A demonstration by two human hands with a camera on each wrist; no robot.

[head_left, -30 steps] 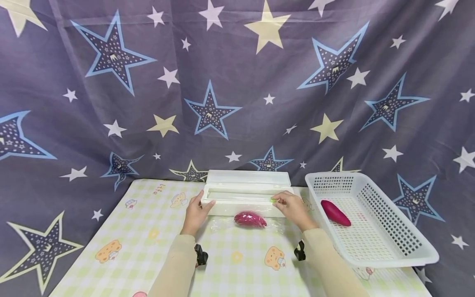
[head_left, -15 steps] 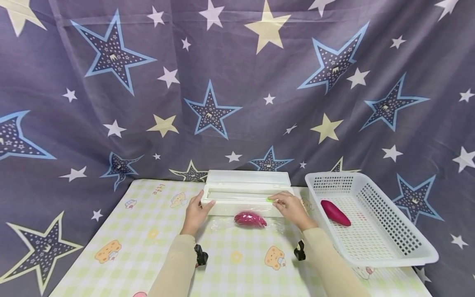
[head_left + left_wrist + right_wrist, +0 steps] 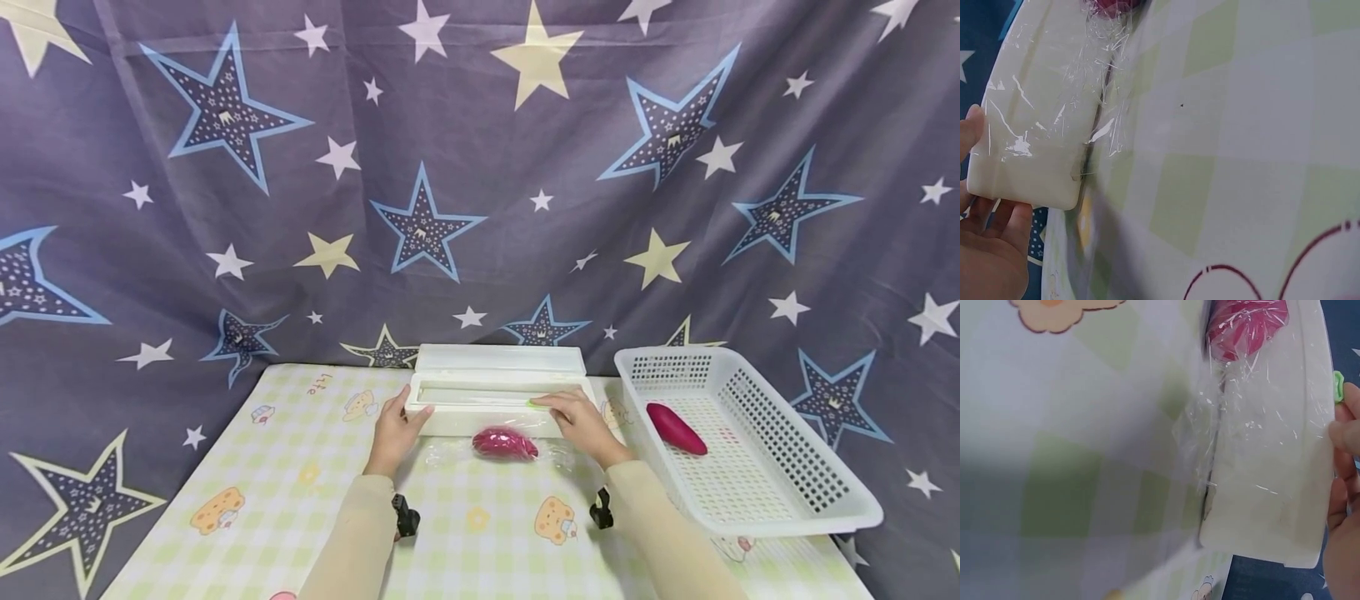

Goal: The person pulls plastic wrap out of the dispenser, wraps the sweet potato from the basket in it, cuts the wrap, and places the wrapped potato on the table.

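A white cling film dispenser stands with its lid raised at the back of the table. My left hand grips its left end, thumb on the front and fingers round the end. My right hand holds the small green slide cutter on the dispenser's front top edge; in the right wrist view the green cutter shows right at my fingertips. Clear film hangs down the front. It covers a purple-red, sweet-potato-shaped piece that lies against the dispenser's foot, with crinkled film spread at both sides.
To the right, a white perforated plastic basket holds another purple-red piece of similar shape. A checked cloth covers the table. Behind the dispenser hangs a star-patterned curtain.
My right hand has moved left along the dispenser's edge together with the green slide cutter. The left hand keeps its grip on the left end, and the wrapped piece stays in place.
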